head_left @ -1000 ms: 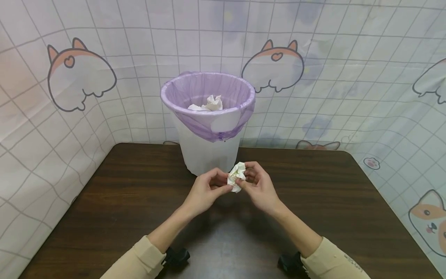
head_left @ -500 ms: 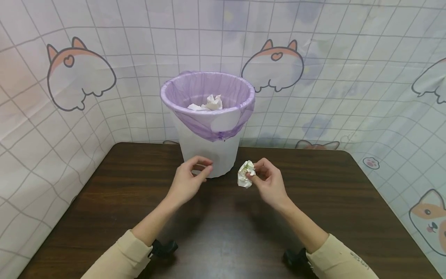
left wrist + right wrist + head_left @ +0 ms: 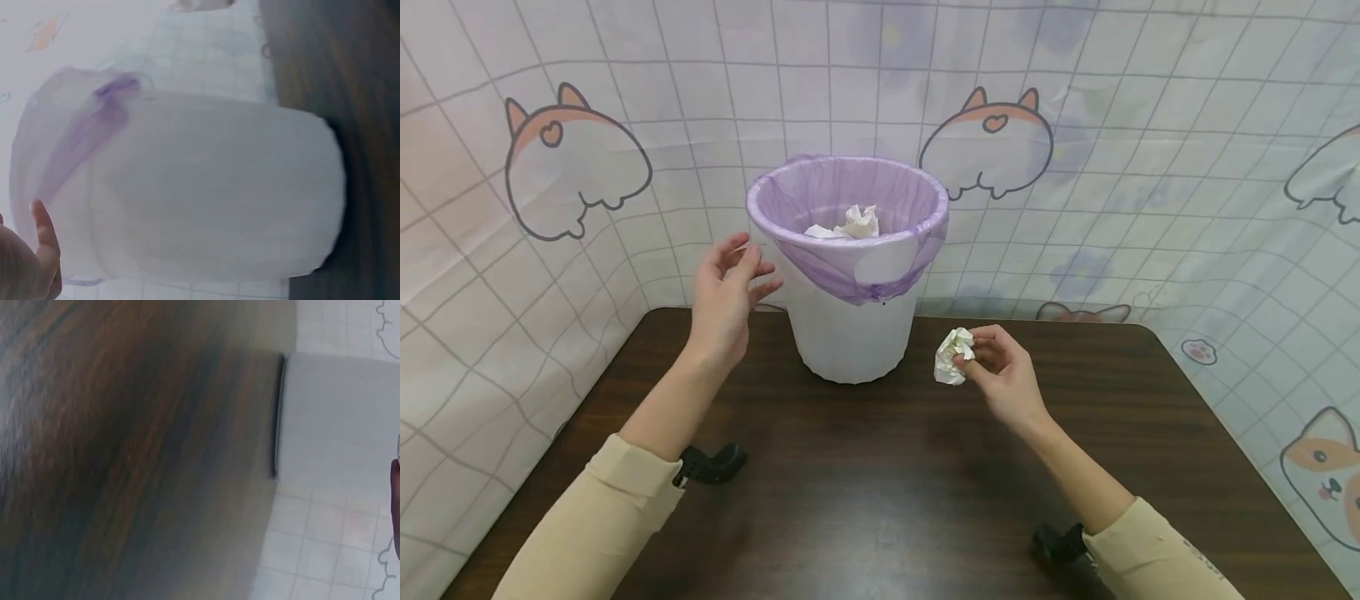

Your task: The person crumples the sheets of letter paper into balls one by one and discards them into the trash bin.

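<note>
A white trash bin [image 3: 850,333] lined with a purple plastic bag [image 3: 880,287] stands at the back of the table. Inside it, white crumpled paper [image 3: 861,222] shows above the near rim. My left hand [image 3: 722,292] is raised just left of the bin's rim, its fingers loosely bent and holding nothing. In the left wrist view, part of that hand [image 3: 31,259] appears beside the bag. To the right of the bin, my right hand [image 3: 1007,375] pinches a crumpled paper ball [image 3: 953,357] between thumb and fingers, above the table. Only a sliver of this hand enters the right wrist view.
The dark wood table [image 3: 850,500] spreads out before me. A white grid-patterned cloth [image 3: 1150,167] with cartoon corgis hangs behind and along both sides. Black wrist devices [image 3: 715,464] sit at both sleeve cuffs.
Both hands were together on the paper ball. My left hand has let go and moved up and left to the bin's rim; my right hand has shifted right and slightly up with the ball.
</note>
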`<state>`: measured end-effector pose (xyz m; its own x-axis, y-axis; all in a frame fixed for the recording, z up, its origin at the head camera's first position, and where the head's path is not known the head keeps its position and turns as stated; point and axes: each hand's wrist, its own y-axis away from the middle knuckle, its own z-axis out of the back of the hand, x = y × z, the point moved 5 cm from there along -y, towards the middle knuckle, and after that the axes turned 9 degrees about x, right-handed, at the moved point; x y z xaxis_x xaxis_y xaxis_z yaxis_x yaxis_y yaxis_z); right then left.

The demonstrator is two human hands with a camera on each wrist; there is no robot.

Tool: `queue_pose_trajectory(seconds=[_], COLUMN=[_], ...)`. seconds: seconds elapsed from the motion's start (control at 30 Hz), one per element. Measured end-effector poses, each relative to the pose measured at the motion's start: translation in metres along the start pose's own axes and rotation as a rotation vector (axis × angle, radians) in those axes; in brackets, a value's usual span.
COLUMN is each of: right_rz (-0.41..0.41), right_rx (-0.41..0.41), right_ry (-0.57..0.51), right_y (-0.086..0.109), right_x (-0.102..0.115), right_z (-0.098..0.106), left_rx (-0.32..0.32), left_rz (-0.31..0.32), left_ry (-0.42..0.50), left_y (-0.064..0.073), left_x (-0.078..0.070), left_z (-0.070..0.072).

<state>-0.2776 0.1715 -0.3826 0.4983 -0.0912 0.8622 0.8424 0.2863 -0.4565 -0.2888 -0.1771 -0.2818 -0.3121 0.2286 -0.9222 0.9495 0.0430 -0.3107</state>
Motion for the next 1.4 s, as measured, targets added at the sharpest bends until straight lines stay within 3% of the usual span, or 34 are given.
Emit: queue_pose_trajectory(seconds=[0.27, 0.53, 0.93, 1.2, 1.4], right_rz=[-0.018, -0.002, 0.035, 0.07, 0.157], right_rx=[-0.011, -0.018, 0.01, 0.014, 0.01], right_ry=[0.021, 0.04, 0.085, 0.093, 0.069], right_y=[-0.002, -0.005, -0.019, -0.036, -0.053], right_x=[0.002, 0.011, 0.034, 0.061, 0.089], right_z=[0.01, 0.018, 0.032, 0.041, 0.04], left_rx=[-0.012, -0.03, -0.02, -0.014, -0.013], left_rz=[0.107, 0.143, 0.184, 0.188, 0.179], left_ry=[0.18, 0.161, 0.222, 0.242, 0.249], left_y=[-0.021, -0.033, -0.041, -0.043, -0.045], left_x=[-0.015, -0.015, -0.019, -0.019, -0.019], left_z=[0.005, 0.006, 0.003, 0.002, 0.0])
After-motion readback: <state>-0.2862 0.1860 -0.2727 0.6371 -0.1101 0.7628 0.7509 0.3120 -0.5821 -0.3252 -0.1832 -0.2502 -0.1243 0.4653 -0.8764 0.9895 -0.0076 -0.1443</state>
